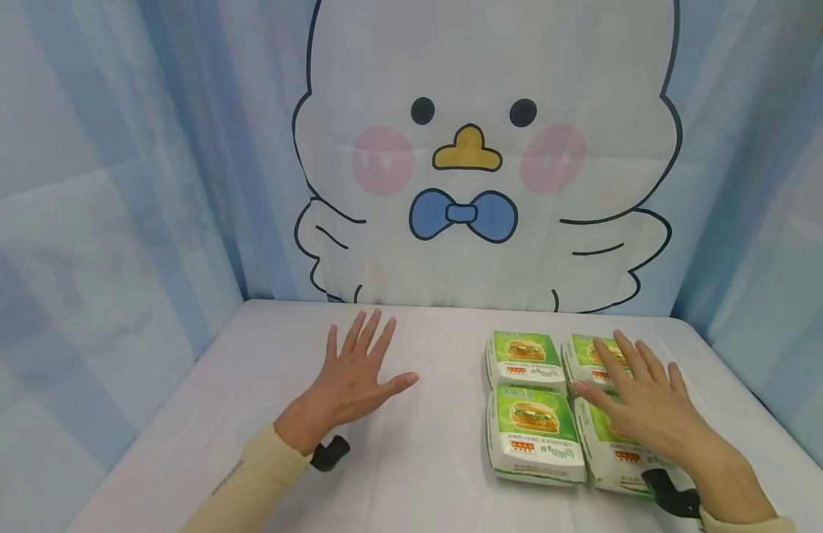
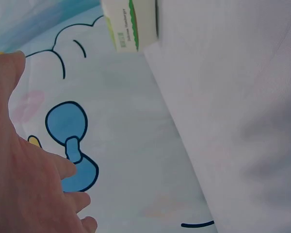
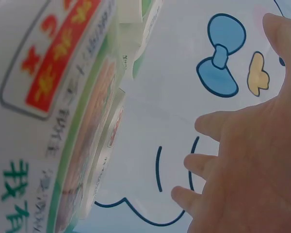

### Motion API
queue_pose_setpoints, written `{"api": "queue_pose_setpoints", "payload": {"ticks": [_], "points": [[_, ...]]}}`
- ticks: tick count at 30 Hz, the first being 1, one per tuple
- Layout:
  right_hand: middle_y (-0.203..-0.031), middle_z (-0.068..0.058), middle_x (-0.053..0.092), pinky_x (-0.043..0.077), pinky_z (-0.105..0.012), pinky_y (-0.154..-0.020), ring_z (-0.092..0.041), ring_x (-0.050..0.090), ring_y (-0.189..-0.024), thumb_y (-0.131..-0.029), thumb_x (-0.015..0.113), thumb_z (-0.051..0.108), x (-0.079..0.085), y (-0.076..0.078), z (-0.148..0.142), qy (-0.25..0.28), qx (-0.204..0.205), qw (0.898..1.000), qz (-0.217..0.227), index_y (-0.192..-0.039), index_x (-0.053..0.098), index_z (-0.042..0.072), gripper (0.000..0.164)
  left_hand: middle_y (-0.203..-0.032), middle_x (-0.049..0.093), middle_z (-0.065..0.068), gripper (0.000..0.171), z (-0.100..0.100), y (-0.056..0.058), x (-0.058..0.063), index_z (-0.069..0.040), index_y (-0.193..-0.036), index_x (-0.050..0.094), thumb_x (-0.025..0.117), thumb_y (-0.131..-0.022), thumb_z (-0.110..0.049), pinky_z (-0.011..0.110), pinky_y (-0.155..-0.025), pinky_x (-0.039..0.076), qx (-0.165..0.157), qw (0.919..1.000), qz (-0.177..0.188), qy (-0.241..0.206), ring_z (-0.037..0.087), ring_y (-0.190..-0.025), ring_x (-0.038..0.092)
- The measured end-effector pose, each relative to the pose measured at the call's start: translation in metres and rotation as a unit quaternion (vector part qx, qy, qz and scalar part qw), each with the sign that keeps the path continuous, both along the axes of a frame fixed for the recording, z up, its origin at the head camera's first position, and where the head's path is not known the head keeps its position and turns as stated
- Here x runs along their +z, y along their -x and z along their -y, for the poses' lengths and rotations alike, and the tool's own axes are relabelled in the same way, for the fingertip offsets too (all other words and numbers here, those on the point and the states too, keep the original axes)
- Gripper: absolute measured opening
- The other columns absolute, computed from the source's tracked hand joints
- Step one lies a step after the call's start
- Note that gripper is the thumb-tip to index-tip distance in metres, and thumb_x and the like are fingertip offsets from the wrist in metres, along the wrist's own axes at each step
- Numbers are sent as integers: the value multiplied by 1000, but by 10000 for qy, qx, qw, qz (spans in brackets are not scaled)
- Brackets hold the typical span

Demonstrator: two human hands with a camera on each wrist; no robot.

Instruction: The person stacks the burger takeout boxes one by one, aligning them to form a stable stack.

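Several green-and-white burger boxes stand in two columns on the right of the table. In the head view the near left burger box [image 1: 536,433] and the far left burger box [image 1: 526,359] show fully. My right hand [image 1: 645,400], fingers spread, is over the right column and partly hides the far right box [image 1: 581,363] and the near right box [image 1: 605,451]. My left hand [image 1: 350,381] is over the table to the left of the boxes, fingers spread and holding nothing. The right wrist view shows a box [image 3: 48,97] close beside the right hand [image 3: 252,160].
The white table [image 1: 445,459] reaches back to a curtain [image 1: 471,274] printed with a white bird in a blue bow tie. More blue-and-white curtain [image 1: 105,222] hangs along both sides. Each wrist carries a small black camera mount [image 1: 330,453].
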State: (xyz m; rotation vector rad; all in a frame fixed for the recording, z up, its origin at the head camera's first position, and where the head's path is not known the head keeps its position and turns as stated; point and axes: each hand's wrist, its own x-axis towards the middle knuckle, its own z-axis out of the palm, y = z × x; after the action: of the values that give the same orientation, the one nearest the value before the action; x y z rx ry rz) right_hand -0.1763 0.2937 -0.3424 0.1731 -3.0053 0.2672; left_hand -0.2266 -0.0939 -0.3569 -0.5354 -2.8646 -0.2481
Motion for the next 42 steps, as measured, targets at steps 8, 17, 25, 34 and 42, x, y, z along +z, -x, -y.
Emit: {"api": "queue_pose_setpoints", "payload": {"ticks": [8, 17, 25, 34, 42], "points": [[-150, -16, -7, -3, -73, -92, -46, -6, -133, -86, 35, 63, -2, -3, -2, 74, 21, 10000, -24, -146, 2, 19, 81, -152, 1, 2, 92, -3, -2, -1, -24, -145, 7, 20, -74, -81, 61, -106, -3, -46, 9999, 124, 13, 25, -140, -3], [-150, -16, -11, -10, -72, -93, -47, -7, -132, -86, 34, 63, -5, -10, -7, 297, -142, 9994, 133, -146, 2, 18, 81, -152, 2, 2, 93, -6, -4, -3, -23, -145, 7, 19, -74, -81, 60, -106, -3, -141, 9998, 162, 0, 25, -140, -2], [-149, -19, -8, -6, -73, -92, -49, -7, -131, -86, 33, 63, -6, -15, -10, 330, -232, 9988, 279, -145, 1, 16, 82, -152, 2, 2, 94, -9, -5, -6, -23, -145, 6, 17, -73, -82, 60, -106, -2, -183, 9997, 185, 30, 24, -140, -3], [-149, -20, -5, 2, -74, -90, -50, -1, -130, -89, 37, 55, -11, -22, -23, 623, -47, 9979, 154, -145, -1, 18, 76, -152, 3, 0, 95, -23, -10, -7, -23, -145, 6, 20, -73, -82, 59, -108, 0, -277, 9994, 222, -50, 23, -140, -1], [-147, -25, 3, 17, -74, -79, -57, 6, -125, -91, 45, 39, -12, -21, -36, 1414, 442, 9889, 145, -145, 9, 17, 69, -152, 5, -2, 91, -48, -15, -8, -25, -145, 5, 37, -76, -75, 56, -109, 4, -787, 9931, 522, -689, 22, -140, 2]]}}
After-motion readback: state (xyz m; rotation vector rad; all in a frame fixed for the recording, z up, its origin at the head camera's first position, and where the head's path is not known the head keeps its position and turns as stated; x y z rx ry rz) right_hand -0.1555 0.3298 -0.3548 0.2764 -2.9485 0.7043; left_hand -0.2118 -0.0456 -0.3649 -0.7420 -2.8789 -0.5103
